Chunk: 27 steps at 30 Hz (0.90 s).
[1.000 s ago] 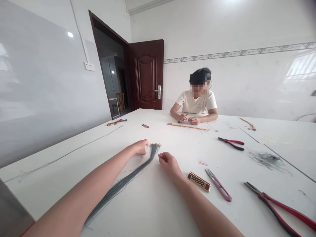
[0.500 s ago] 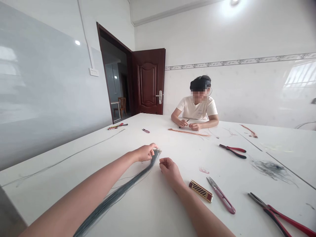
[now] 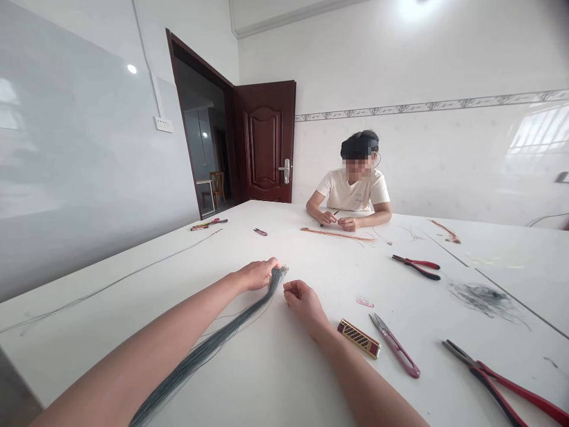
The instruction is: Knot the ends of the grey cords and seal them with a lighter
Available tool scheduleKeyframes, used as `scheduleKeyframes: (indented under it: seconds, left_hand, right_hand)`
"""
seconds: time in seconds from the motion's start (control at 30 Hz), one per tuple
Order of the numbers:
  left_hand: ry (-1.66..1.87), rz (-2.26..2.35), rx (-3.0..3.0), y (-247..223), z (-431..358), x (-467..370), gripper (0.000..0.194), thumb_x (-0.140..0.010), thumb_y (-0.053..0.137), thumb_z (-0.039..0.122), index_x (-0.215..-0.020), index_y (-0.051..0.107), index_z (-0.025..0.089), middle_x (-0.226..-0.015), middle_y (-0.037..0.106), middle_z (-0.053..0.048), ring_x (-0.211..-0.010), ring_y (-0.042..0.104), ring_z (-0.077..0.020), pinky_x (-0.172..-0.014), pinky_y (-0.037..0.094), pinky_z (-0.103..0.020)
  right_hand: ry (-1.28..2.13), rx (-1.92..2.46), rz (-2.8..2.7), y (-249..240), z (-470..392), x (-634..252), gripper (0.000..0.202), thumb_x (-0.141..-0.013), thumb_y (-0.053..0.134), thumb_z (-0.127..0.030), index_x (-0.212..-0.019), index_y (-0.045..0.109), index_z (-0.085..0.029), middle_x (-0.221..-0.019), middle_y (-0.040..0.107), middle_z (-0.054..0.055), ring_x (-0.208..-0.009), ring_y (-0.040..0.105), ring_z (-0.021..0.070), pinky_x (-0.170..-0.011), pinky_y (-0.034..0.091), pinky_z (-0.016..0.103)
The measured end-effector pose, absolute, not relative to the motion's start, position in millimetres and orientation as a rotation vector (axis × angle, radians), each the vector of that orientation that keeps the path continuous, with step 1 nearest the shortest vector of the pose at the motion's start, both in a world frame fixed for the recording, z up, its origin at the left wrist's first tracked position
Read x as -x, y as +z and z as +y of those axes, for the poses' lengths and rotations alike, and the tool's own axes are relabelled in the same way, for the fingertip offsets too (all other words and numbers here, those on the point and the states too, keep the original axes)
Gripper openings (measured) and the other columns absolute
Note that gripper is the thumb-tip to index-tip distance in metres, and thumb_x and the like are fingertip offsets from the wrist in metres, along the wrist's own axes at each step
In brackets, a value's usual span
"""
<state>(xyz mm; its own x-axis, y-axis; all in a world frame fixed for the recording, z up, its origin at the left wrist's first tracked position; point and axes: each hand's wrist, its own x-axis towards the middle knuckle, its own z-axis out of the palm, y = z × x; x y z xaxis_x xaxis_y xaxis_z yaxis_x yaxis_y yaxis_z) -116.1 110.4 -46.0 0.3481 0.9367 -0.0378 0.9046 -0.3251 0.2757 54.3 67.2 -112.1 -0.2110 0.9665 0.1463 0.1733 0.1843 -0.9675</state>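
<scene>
One grey strand bundle (image 3: 222,337) lies on the white table (image 3: 267,385). The left hand (image 3: 259,275) touches its far end, the curled right hand (image 3: 305,301) just beside; whether either grips anything, I cannot tell.

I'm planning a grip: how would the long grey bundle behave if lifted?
The grey bundle will probably flop rather than stay rigid, since it bends along the table. It may splay or snag, as its strands look fine and loosely gathered. Being so slender, it is perhaps light.
</scene>
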Motion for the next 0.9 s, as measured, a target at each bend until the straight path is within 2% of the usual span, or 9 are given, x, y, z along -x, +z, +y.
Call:
scheduleKeyframes:
  seconds: [0.6, 0.9]
  left_hand:
    - [-0.177, 1.98, -1.98, -35, 116, 128, 0.035, -0.088, 0.057, 0.031, -0.12, 0.053, 0.016, -0.113, 0.059, -0.009, -0.092, 0.061, -0.0199, -0.077, 0.053, -0.04]
    - [-0.105, 1.874, -2.065, -43, 110, 139, 0.034, -0.089, 0.056, 0.03, -0.12, 0.052, 0.016, -0.11, 0.06, -0.008, -0.088, 0.062, -0.0187, -0.075, 0.054, -0.038]
  right_hand:
    - [1.172, 1.15, -1.576, -112, 69, -57, 0.022, -0.091, 0.056, -0.03, -0.105, 0.06, -0.014, -0.1, 0.064, 0.005, -0.084, 0.063, 0.0162, -0.074, 0.053, 0.035]
    - [1.171, 1.128, -1.571, -113, 70, -57, 0.021, -0.091, 0.056, -0.03, -0.103, 0.061, -0.013, -0.099, 0.064, 0.005, -0.083, 0.063, 0.0158, -0.073, 0.053, 0.034]
